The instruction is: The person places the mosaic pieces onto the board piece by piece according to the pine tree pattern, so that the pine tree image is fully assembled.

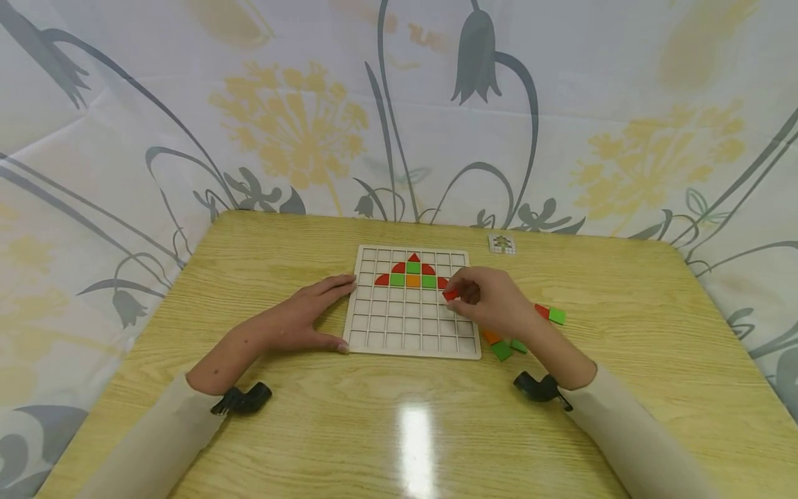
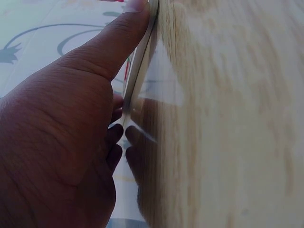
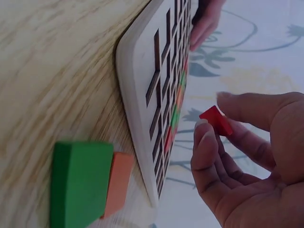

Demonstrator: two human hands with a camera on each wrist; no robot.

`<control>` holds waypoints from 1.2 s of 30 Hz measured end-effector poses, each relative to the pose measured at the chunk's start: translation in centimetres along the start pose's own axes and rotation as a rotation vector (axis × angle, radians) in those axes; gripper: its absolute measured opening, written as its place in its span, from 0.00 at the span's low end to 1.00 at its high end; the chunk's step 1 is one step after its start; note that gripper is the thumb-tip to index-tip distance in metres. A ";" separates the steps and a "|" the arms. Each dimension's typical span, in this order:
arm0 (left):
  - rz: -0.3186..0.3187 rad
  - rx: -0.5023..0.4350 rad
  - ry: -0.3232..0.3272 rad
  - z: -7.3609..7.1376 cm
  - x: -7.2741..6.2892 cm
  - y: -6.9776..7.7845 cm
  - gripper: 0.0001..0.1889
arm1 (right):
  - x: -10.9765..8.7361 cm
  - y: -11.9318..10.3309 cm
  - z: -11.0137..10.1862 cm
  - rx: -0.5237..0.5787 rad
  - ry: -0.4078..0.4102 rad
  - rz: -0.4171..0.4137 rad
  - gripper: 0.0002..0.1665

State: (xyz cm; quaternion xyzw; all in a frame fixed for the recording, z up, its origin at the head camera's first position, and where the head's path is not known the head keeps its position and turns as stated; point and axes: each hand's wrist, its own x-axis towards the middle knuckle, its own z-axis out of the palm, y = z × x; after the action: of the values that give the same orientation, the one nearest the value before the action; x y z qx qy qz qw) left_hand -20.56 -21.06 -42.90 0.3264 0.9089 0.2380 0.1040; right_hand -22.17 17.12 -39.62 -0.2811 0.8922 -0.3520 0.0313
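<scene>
One red tile [image 1: 450, 295] pinched by the right hand [image 1: 492, 298], over the right part of the grid board [image 1: 395, 324]; left hand [image 1: 299, 317] unclenched, touching the board's left edge; remotely, I judge the tile light, stiff, slightly slippery; grip opposite edges.

Type of premises cannot be determined. Floral-printed fabric [image 1: 424, 111] spans the upper frame, behind a wood-grain table [image 1: 337, 423] at lower centre.

There's a yellowish wood-grain table [image 1: 337, 443], kinda shiny, with a bright white glare [image 1: 416, 450] on the near side. Pale fabric [image 1: 436, 132] hangs behind it and down both sides, all droopy gray flowers [image 1: 476, 55] and big yellow blooms [image 1: 302, 121].
</scene>
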 end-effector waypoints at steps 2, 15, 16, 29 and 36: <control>-0.001 -0.004 -0.002 0.0 0.0 0.0 0.59 | 0.4 -0.1 0.2 0.009 0.004 0.005 0.03; -0.002 -0.007 -0.008 0.1 -0.2 0.0 0.58 | 2.9 -1.0 2.0 -0.021 -0.013 0.050 0.05; -0.001 -0.005 -0.007 0.1 -0.2 -0.1 0.58 | 3.0 -1.0 2.1 -0.022 -0.015 0.050 0.04; 0.000 0.003 -0.003 0.0 0.1 -0.1 0.59 | 3.8 -1.1 2.5 -0.004 -0.011 0.121 0.03; 0.008 0.004 -0.002 0.1 0.2 -0.1 0.59 | 3.8 -0.5 2.8 -0.035 0.009 0.192 0.03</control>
State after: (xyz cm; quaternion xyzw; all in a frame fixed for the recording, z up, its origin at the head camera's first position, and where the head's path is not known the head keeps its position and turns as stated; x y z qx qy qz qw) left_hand -20.72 -21.02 -43.03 0.3306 0.9079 0.2362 0.1031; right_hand -24.38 13.10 -40.84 -0.1933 0.9212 -0.3330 0.0562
